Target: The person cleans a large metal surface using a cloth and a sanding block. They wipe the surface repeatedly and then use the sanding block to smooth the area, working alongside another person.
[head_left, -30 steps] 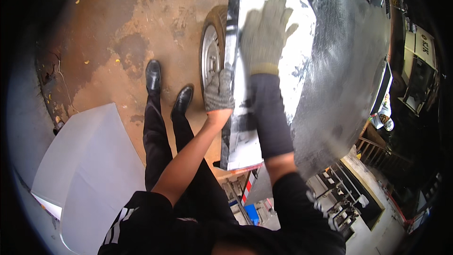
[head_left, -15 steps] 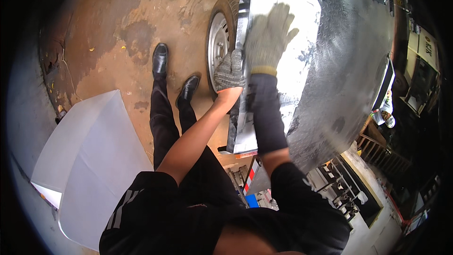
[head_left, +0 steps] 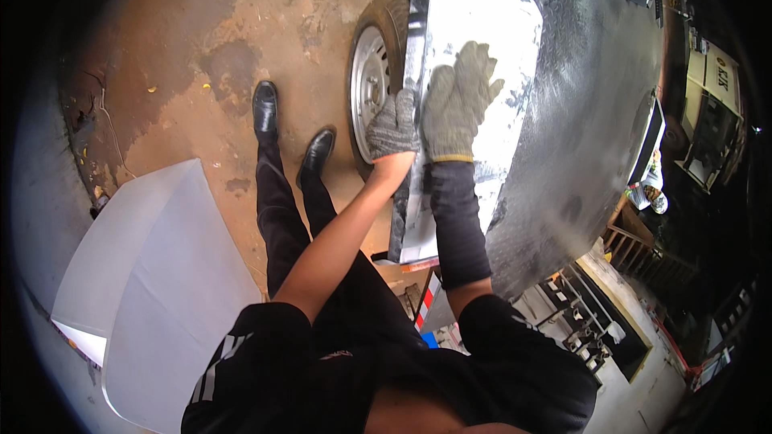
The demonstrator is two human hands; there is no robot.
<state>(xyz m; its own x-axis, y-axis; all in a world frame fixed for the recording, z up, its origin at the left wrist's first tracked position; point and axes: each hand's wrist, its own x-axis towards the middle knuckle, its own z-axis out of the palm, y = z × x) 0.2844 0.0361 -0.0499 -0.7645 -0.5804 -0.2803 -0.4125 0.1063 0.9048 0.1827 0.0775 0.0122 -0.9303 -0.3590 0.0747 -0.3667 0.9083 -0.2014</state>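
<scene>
A large metal vehicle body panel (head_left: 474, 16), shiny silver with dark smudges, lies in front of me to the right. My right hand (head_left: 460, 100), in a pale knitted glove, rests on its bright face with fingers stretched out and a little apart. No object shows in that hand. Along the panel's dark left edge (head_left: 416, 24), my left hand (head_left: 394, 127) in a grey knitted glove is closed against the rim; part of its fingers is hidden. Just left of that hand stands a wheel (head_left: 371, 76) with a silver rim and black tyre.
A curved pale grey panel (head_left: 153, 273) stands at the lower left. Brown stained floor (head_left: 185, 40) lies around my black shoes (head_left: 265, 108). At the lower right are a red-and-white striped board (head_left: 428, 305) and a rack of metal parts (head_left: 583, 313). A light-coloured vehicle (head_left: 712, 104) is farther right.
My right hand has slid back toward me along the metal face. My left hand stays at the edge beside the wheel. The whole view has shifted slightly.
</scene>
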